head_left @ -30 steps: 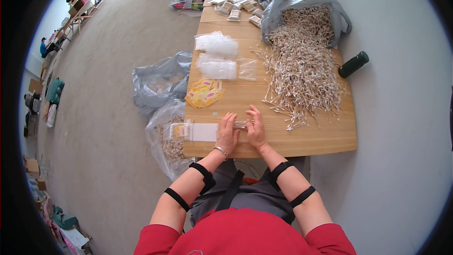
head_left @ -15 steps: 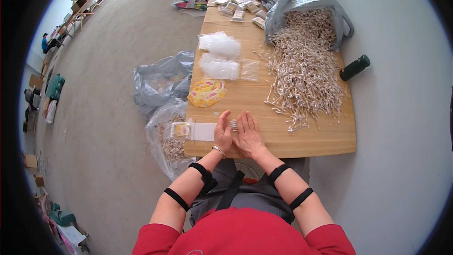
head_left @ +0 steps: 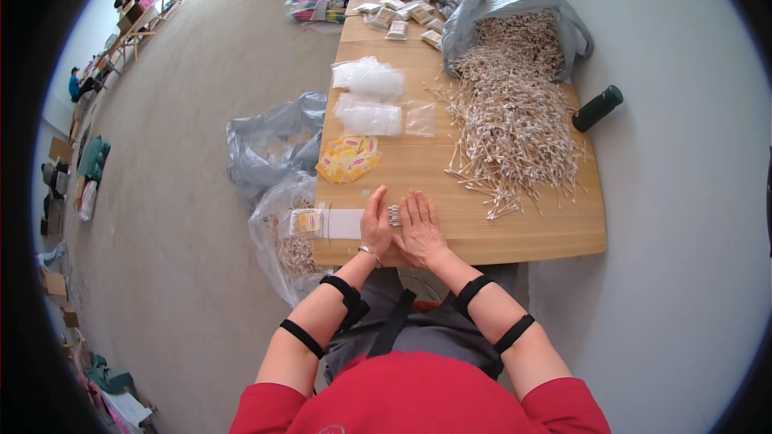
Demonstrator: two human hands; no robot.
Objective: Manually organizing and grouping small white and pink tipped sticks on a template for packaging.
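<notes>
Close to the near edge of the table, a small row of cotton swabs (head_left: 394, 215) shows in the gap between my hands. My left hand (head_left: 375, 223) stands on its edge along their left side, fingers straight. My right hand (head_left: 420, 229) lies flat on their right, fingers stretched out; its palm hides part of what lies beneath. Left of my hands is a white flat strip (head_left: 344, 224), and beyond it a clear packet of swabs with a yellow card (head_left: 305, 223) at the table's left edge. A big heap of loose swabs (head_left: 515, 120) spreads from a grey plastic bag (head_left: 575, 20).
Yellow printed cards (head_left: 349, 158) and stacks of clear small bags (head_left: 370, 115) lie on the left side of the table. Filled packets (head_left: 396, 30) are scattered farther back. A dark green bottle (head_left: 597, 108) stands by the wall. Plastic bags (head_left: 277, 145) sit on the floor at left.
The view has shifted slightly. Both hands keep nearly the same pose around the swabs, which still lie between them.
</notes>
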